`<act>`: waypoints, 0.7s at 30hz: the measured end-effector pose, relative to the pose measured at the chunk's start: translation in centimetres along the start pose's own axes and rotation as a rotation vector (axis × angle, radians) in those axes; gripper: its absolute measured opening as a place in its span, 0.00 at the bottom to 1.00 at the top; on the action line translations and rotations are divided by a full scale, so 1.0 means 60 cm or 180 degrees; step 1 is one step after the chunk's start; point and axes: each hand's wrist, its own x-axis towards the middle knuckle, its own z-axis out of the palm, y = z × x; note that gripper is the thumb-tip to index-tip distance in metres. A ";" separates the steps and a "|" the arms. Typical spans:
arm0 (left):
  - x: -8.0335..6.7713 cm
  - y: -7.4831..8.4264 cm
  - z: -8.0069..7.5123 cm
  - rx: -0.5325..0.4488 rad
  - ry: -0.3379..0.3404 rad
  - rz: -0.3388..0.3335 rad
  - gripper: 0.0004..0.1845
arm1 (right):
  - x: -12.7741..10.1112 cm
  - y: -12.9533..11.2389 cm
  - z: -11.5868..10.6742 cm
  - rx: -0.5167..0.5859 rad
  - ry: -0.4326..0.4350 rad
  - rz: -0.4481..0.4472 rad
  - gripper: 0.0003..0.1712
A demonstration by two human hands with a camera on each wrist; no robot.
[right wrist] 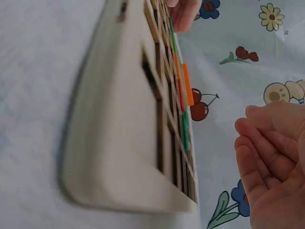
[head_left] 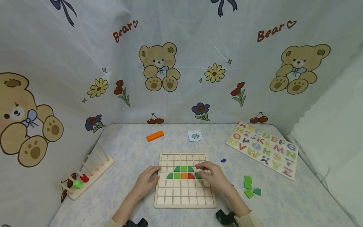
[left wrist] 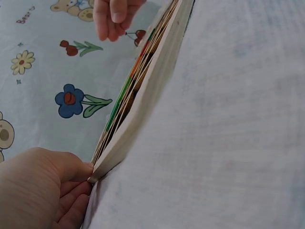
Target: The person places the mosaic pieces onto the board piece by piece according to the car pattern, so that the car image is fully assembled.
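A wooden grid board (head_left: 185, 201) lies in front of me, holding several flat green, light green, orange and red pieces in two rows. One orange square (head_left: 184, 176) sits beside a red rounded piece (head_left: 191, 176). My left hand (head_left: 146, 183) holds the board's left edge, thumb and fingers against the rim in the left wrist view. Over the board's right side hovers my right hand (head_left: 214, 178), covering some cells there. Its fingers (right wrist: 252, 157) are loosely bent in the right wrist view, with no piece visible in them.
Loose green squares (head_left: 248, 183), a dark green piece (head_left: 257, 191) and a blue piece (head_left: 223, 160) lie right of the board. Behind it are an orange block (head_left: 155, 136) and a picture card (head_left: 195, 136). A peg stand (head_left: 93, 176) and an alphabet board (head_left: 262, 149) flank it.
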 end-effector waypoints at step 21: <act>0.000 0.003 -0.001 -0.0013 0.0028 -0.0002 0.21 | -0.155 0.079 -0.224 -0.0705 0.0766 0.0854 0.17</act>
